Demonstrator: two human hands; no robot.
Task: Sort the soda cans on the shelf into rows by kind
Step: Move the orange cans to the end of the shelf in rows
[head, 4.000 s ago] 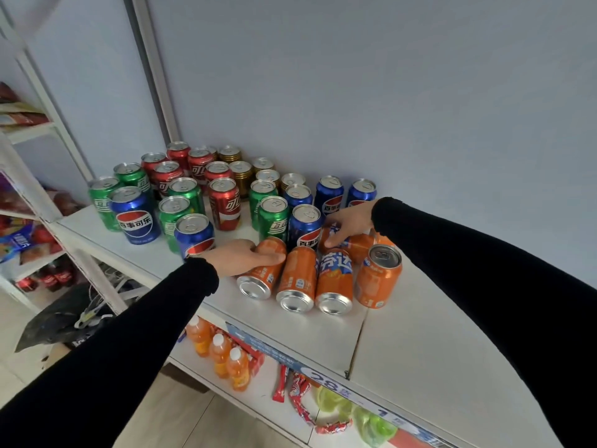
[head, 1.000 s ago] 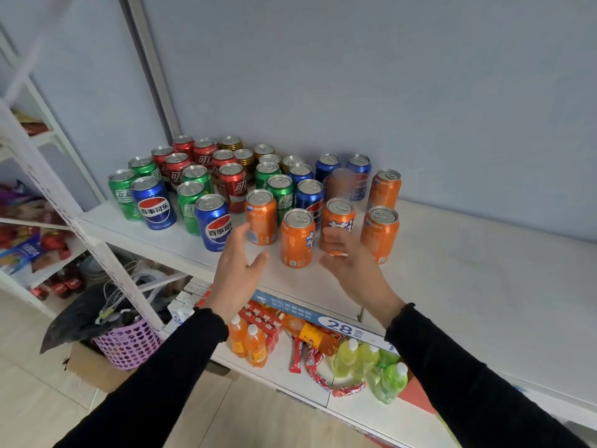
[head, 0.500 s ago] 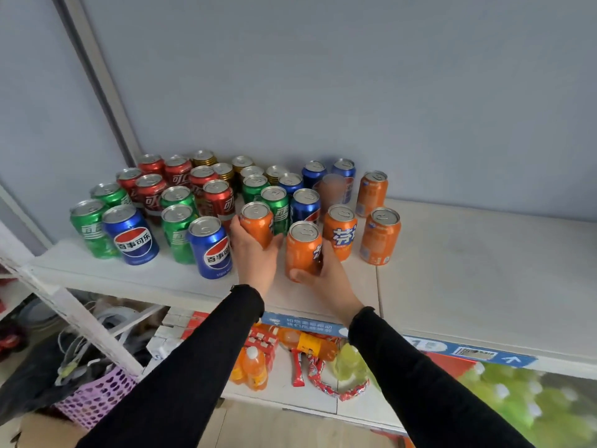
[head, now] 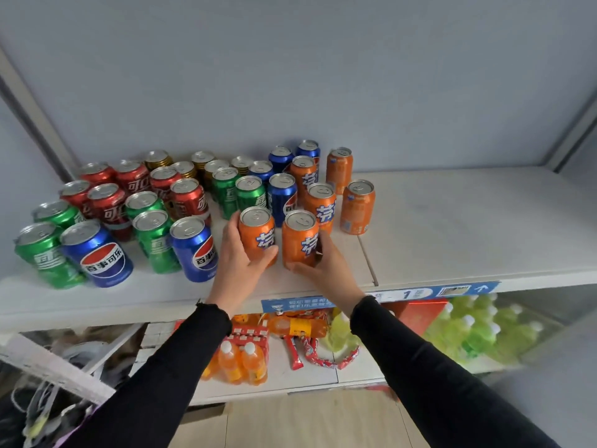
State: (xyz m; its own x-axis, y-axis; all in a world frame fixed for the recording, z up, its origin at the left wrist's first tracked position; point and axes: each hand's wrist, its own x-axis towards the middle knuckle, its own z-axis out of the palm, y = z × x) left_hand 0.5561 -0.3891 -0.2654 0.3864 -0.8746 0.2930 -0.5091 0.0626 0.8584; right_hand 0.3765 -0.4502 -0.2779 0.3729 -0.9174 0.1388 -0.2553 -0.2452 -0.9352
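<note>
Soda cans crowd the white shelf [head: 452, 240], all upright, and the person has each hand on one of the two nearest orange ones. The left hand [head: 237, 257] curls round the left orange can [head: 256, 232], thumb across its front, fingers behind. The right hand [head: 326, 265] wraps the right orange can [head: 299, 237] from its outer side, fingers closed round the lower body. The two held cans stand just beside each other near the shelf's front edge.

Behind the right hand, four more orange cans [head: 358, 206] stand in a loose double file running to the back wall. Directly behind the left hand sit a blue can [head: 282, 197] and green cans [head: 250, 194]. Out past the left hand's outer side comes a mixed cluster: blue Pepsi cans [head: 193, 248], more green ones, red cans [head: 189, 198], with gold cans [head: 158, 160] at the very back.

Below the wrists, the lower shelf holds small orange drink bottles [head: 240, 363] and green bottles [head: 478, 331].
</note>
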